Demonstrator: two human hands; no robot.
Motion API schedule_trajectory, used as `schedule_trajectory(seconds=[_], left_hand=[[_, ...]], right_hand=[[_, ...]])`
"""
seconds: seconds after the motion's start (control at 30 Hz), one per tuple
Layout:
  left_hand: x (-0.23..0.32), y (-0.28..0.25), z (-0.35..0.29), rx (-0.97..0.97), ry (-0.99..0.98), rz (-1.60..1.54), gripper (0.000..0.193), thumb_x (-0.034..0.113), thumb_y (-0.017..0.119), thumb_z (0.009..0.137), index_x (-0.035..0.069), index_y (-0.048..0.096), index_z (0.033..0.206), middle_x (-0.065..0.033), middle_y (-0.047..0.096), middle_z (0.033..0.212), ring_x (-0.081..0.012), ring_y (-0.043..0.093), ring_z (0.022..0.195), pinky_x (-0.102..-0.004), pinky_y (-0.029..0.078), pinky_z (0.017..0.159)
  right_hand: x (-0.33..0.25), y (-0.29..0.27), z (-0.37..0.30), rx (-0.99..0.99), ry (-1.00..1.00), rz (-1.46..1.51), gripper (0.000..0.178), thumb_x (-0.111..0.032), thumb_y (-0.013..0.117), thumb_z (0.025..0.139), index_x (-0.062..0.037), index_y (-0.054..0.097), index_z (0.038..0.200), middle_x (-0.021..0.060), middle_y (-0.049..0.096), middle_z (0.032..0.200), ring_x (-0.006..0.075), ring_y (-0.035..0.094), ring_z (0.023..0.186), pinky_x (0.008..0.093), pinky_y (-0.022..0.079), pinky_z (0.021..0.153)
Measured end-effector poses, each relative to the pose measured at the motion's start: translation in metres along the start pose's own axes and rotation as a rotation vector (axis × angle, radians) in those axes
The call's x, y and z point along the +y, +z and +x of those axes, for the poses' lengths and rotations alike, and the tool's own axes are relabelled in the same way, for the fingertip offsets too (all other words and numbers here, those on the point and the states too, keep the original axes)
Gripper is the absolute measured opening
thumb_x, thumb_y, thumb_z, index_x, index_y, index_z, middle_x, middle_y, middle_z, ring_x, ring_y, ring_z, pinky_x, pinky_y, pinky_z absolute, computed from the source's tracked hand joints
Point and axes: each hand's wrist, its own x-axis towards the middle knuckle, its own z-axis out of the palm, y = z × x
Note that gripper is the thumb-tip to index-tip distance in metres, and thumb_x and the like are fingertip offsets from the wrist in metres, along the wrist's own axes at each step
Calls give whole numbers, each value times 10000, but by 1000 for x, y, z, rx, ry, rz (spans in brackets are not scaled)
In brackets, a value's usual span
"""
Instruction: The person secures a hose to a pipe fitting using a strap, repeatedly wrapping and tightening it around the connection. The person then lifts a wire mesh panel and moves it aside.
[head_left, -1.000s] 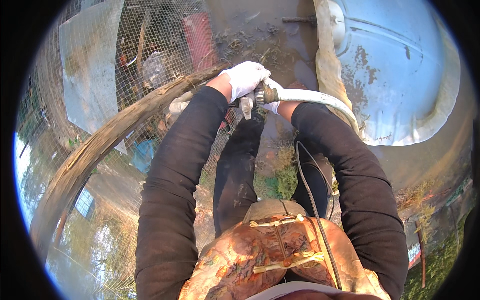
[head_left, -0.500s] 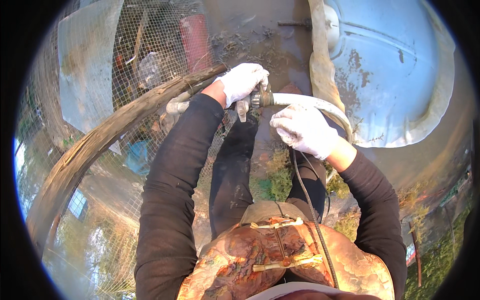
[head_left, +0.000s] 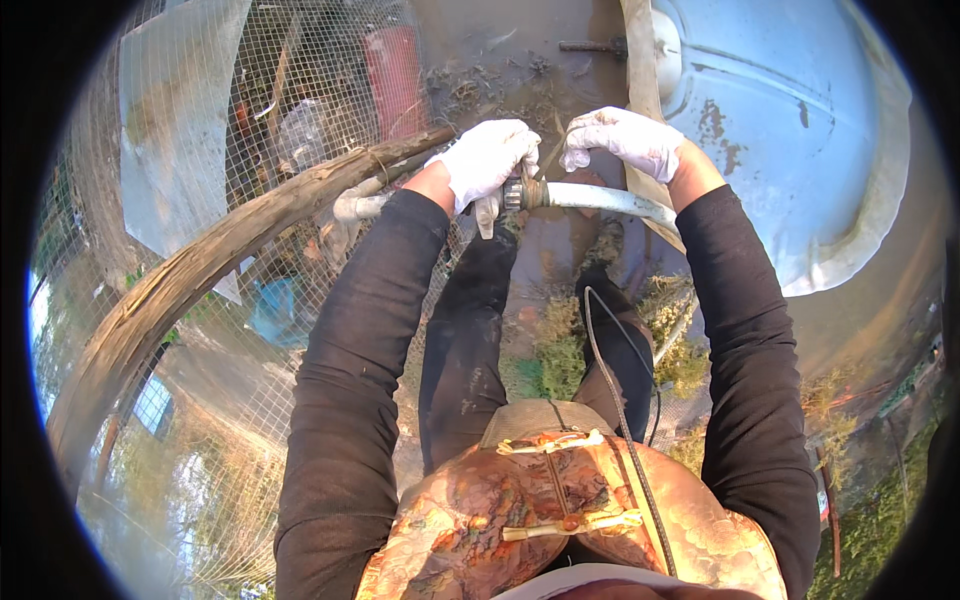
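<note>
My left hand (head_left: 488,163), in a white glove, is closed over a pipe fitting with a grey valve handle (head_left: 486,216) and a dark ribbed collar (head_left: 513,193). A brownish strip (head_left: 535,192) wraps the joint beside the collar. From there a white hose (head_left: 605,200) runs right and passes under my right forearm. My right hand (head_left: 625,141), gloved too, is raised above the hose with its fingers pinched together. A thin strand (head_left: 550,160) stretches from the wrapped joint toward those fingertips; its end is hidden in them.
A bent wooden pole (head_left: 190,275) curves along the left, before wire mesh (head_left: 310,60) and a grey sheet (head_left: 180,130). A large blue tank (head_left: 800,140) with a pale flap along its edge stands at right over muddy water (head_left: 510,40). A dark cord (head_left: 610,375) hangs by my legs.
My right hand has moved up and away from below the hose to above it, drawing out the thin strand. My left hand stays on the fitting.
</note>
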Motion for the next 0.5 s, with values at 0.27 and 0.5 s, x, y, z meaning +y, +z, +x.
schedule_trajectory(seconds=[0.27,0.5], left_hand=[[-11,2,10,45,-9,115,252,253,521,1039,49,661,985,-23,671,883,-121,584,815,-298,480,769],[-47,14,34,109,159,5,320,274,504,994,11,686,1024,-193,709,979,-355,665,941,-415,508,849]], right_hand=[[-22,53,16,484,-205,930,379,-302,587,1025,-92,531,715,38,587,762,195,584,800,342,486,823],[-64,90,18,609,-161,1283,234,-230,628,989,-84,545,826,13,478,633,134,380,529,290,320,517]])
